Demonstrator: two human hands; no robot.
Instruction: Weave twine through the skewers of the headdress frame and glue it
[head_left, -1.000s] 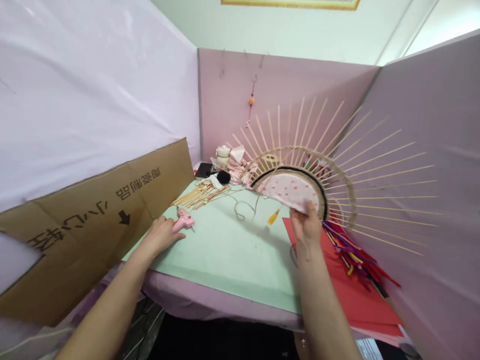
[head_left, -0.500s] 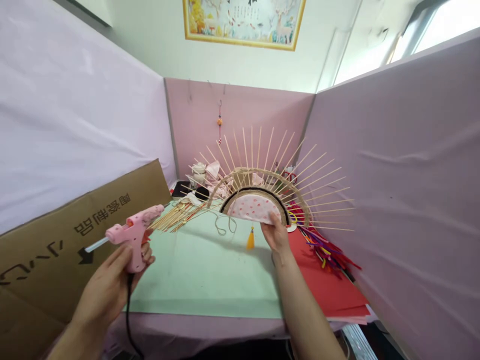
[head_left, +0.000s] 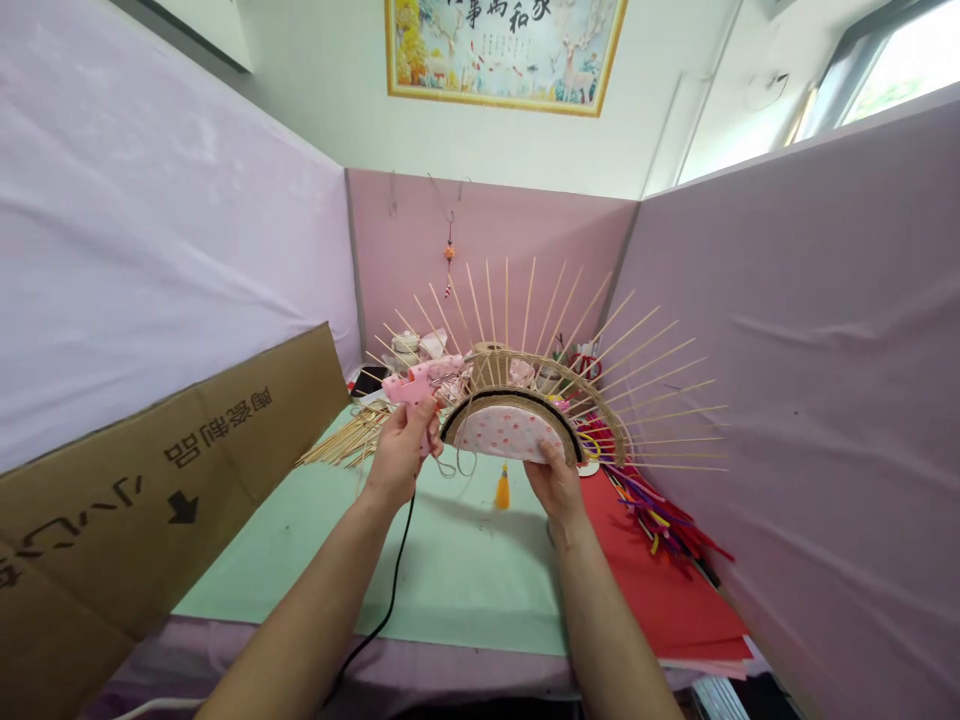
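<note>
My left hand [head_left: 405, 448] is wrapped round a pink glue gun [head_left: 417, 383], whose nozzle points right, at the left part of the fan-shaped piece. My right hand [head_left: 556, 482] grips that piece [head_left: 504, 428] by its lower right edge. It has a pale half-round centre with pink dots, a black band, a twine-covered arc and thin sticks spreading outward like rays. A loose loop of twine hangs at its lower left. Below the piece is a yellow tassel [head_left: 502, 489].
A bundle of sticks [head_left: 346, 438] lies on the green mat [head_left: 465, 570]. Red sheets [head_left: 630, 570] and coloured pipe cleaners [head_left: 664, 515] are at the right. A cardboard panel [head_left: 225, 480] stands left. The glue gun's black cord [head_left: 394, 585] runs down over the table edge.
My left hand has carried the glue gun rightward and up to the left side of the fan-shaped piece. The view has shifted slightly; my right hand keeps its hold.
</note>
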